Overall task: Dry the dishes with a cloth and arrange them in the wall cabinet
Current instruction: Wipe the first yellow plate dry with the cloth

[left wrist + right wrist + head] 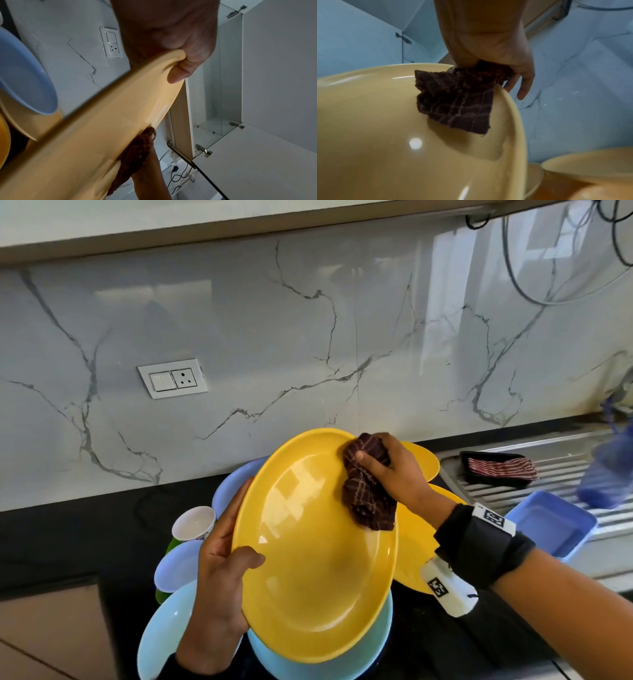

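A: Where does each hand take hold?

B: The left hand clamps the near-left rim of the yellow plate, thumb on the face, fingers behind. The right hand bunches the dark checked cloth and presses it over the far-right rim.

A: How will the plate handle?

B: Judged stiff and light, probably plastic or melamine; its glossy face looks slippery, so a rim grip with the thumb opposed suits it best. The cloth is soft and crumples to the rim's curve.

A: Appearance and position?

B: 1 round, shallow plate, plain yellow, with window glare on the well. It is held tilted above the dark counter, over stacked pale-blue plates and more yellow plates. The left wrist view shows the wall cabinet open.
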`<state>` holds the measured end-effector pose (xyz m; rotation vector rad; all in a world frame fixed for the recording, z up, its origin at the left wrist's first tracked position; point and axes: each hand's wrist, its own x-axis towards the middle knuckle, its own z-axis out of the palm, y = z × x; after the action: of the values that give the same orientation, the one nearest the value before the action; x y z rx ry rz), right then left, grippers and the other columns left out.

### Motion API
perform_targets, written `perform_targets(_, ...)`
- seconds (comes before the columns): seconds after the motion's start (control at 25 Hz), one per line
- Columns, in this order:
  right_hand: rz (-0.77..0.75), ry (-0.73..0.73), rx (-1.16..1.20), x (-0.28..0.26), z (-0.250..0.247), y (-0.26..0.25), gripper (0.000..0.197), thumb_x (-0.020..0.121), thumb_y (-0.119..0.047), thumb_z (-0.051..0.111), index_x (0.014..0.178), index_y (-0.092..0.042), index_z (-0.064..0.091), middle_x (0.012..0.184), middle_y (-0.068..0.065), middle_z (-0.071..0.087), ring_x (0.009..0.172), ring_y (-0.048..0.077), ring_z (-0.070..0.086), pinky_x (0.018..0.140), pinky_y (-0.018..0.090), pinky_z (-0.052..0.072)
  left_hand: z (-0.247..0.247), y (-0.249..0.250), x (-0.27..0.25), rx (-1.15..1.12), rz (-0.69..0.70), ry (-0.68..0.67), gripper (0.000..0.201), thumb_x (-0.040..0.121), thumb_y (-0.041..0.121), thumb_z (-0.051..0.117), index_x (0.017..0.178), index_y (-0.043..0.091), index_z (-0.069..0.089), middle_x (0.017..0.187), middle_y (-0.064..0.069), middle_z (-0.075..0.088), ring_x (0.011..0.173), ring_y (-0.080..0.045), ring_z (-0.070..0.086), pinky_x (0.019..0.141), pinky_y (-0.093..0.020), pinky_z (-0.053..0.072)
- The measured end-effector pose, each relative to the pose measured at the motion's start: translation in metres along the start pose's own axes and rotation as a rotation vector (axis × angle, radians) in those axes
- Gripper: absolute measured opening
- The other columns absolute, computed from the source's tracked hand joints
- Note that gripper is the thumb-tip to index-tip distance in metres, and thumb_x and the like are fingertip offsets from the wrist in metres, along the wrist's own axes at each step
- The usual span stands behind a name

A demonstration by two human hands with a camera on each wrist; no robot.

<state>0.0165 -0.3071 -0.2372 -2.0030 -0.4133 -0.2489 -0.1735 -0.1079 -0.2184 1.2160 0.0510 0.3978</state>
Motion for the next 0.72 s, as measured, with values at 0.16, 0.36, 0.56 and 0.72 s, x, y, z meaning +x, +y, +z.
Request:
perform_targets(0.16, 0.215, 0.032, 0.239, -0.018, 0.009, 0.021, 0.032, 0.089, -0.043, 0.062, 0.111, -0.020, 0.054, 0.098, -0.005, 0.064, 0.098, 0.019, 0.063, 0.080, 0.032, 0.055, 0.005, 0.005, 0.002, -0.003, 0.060, -0.021, 0.073, 0.054, -0.004, 0.045, 0.102, 0.043, 0.074, 0.111, 0.005, 0.071, 0.097, -0.021, 0.069, 0.071, -0.040, 0.061)
perform_targets(0.36, 0.512, 0.004, 0.524, -0.037, 0.019, 0.031, 0.034, 0.091, -0.044, 0.061, 0.110, -0.016, 0.056, 0.110, 0.008, 0.065, 0.104, 0.024, 0.064, 0.080, 0.034, 0.055, 0.011, 0.010, 0.006, -0.058, 0.129, -0.003, 0.073, 0.054, -0.007, 0.044, 0.098, 0.042, 0.076, 0.102, 0.010, 0.073, 0.088, -0.015, 0.070, 0.064, -0.035, 0.061)
perform_targets(0.56, 0.628, 0.032, 0.591, -0.053, 0.030, 0.028, 0.026, 0.092, -0.044, 0.060, 0.099, -0.020, 0.056, 0.103, 0.005, 0.067, 0.092, 0.019, 0.066, 0.065, 0.028, 0.051, 0.011, 0.007, 0.014, -0.118, 0.192, 0.086, 0.072, 0.056, -0.006, 0.044, 0.100, 0.041, 0.075, 0.106, 0.012, 0.072, 0.092, -0.014, 0.069, 0.067, -0.033, 0.060)
perform_targets(0.72, 0.694, 0.020, 0.494, -0.071, 0.045, 0.036, 0.027, 0.093, -0.042, 0.061, 0.097, -0.016, 0.056, 0.099, 0.007, 0.067, 0.089, 0.022, 0.066, 0.070, 0.035, 0.056, 0.013, -0.008, 0.022, -0.183, 0.205, 0.181, 0.074, 0.073, -0.020, 0.034, 0.104, 0.036, 0.071, 0.105, 0.009, 0.073, 0.092, -0.015, 0.070, 0.067, -0.029, 0.059)
